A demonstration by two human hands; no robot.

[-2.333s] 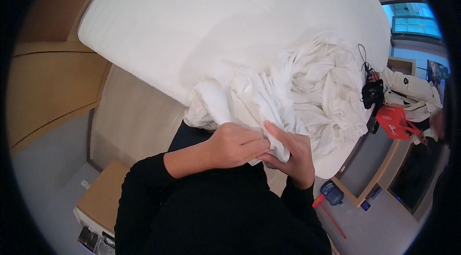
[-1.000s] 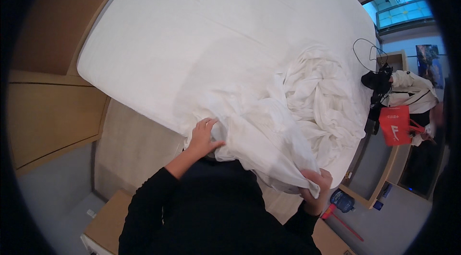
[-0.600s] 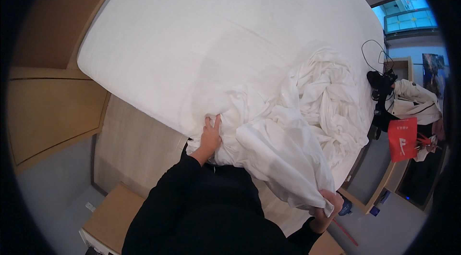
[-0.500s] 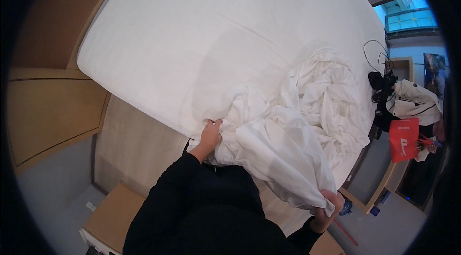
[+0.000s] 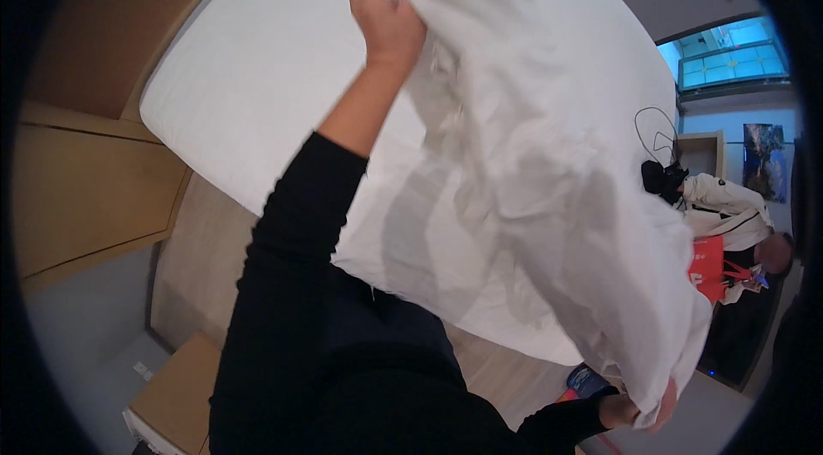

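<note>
A large, thin white bed sheet (image 5: 557,198) hangs in loose folds in the air between my hands, slightly blurred by motion. My left hand (image 5: 387,19), raised high over the mattress, is closed on one edge of it. Low at the right, my right hand (image 5: 658,412) grips another part, its fingers partly hidden by the cloth. Beneath lies a mattress (image 5: 266,69) with a smooth white cover; the raised sheet blocks the view of its right middle.
A wooden headboard (image 5: 111,35) and cabinet (image 5: 94,189) border the bed's left. A small wooden stand (image 5: 176,395) is at lower left. On the right are a red bag (image 5: 707,266), a pale jacket (image 5: 727,202) and a dark cable (image 5: 656,133). A blue water jug (image 5: 587,379) stands near my right forearm.
My left hand has swung up and away over the mattress, lifting the bunched sheet off the bed and spreading it. My right hand has moved right and lower, still holding it.
</note>
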